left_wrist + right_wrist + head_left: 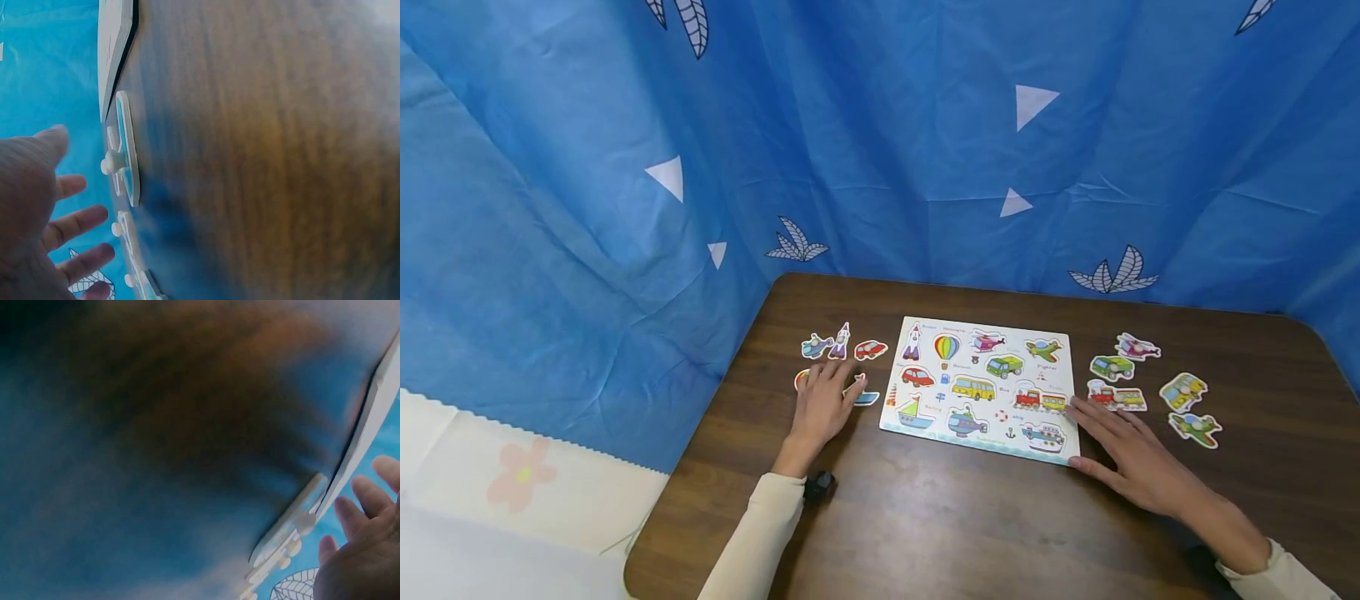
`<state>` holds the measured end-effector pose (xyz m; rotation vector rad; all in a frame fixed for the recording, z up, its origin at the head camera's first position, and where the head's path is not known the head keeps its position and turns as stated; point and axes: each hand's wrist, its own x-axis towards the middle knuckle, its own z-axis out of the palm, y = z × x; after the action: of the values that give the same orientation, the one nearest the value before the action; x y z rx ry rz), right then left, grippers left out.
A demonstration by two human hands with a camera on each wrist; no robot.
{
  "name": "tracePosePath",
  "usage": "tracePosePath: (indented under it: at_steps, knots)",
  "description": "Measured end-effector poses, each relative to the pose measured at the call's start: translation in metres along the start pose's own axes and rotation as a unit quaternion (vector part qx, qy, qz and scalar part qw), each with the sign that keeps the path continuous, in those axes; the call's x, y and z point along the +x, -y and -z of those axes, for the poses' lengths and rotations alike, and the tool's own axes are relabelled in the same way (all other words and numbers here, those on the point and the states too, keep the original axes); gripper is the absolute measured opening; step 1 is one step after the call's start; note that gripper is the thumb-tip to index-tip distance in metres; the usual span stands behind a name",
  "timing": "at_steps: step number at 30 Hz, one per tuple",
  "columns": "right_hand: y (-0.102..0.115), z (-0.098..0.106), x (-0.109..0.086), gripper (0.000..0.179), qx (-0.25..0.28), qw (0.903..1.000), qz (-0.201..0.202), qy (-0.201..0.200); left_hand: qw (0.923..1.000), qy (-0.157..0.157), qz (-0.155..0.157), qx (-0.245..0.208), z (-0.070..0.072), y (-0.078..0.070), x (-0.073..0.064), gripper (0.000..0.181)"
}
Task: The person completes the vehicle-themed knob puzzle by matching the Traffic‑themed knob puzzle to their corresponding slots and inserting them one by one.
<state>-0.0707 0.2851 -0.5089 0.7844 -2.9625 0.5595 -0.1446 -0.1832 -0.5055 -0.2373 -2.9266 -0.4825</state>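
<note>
A puzzle board [951, 442] printed with vehicles lies flat on the table. My left hand [823, 406] hovers left of it, over pieces it partly hides, among them a sailboat piece [867, 398]. Its fingers are spread and hold nothing; in the left wrist view a knobbed piece [130, 150] sits just beyond the thumb. Above that hand lie a submarine piece [815, 346], a rocket piece [839, 343] and a red car piece [871, 350]. My right hand [1138, 462], fingers extended, is at the board's right edge, its fingertips by the printed train.
Right of the board lie a pink helicopter piece [1137, 347], a green truck piece [1112, 367], a train piece [1117, 396], a bus piece [1183, 392] and a green plane piece [1195, 429]. A blue curtain [880, 167] hangs behind the brown table [925, 525].
</note>
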Motion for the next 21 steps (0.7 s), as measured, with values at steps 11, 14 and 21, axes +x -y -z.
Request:
tracePosePath:
  at_steps: [11,14,21]
  knots:
    - [0.005,-0.009,-0.002,0.074,0.028,0.9995,-0.003,0.014,0.9995,0.021,0.007,-0.023,-0.006,0.001,-0.006,0.036]
    - [0.004,-0.008,-0.002,0.073,0.026,0.9996,0.002,0.011,0.9994,0.019,0.004,-0.027,-0.009,0.002,-0.006,0.035]
    - [0.005,-0.008,-0.002,0.065,-0.001,1.0,0.007,0.006,0.9992,0.004,-0.003,-0.039,-0.013,0.002,-0.005,0.024]
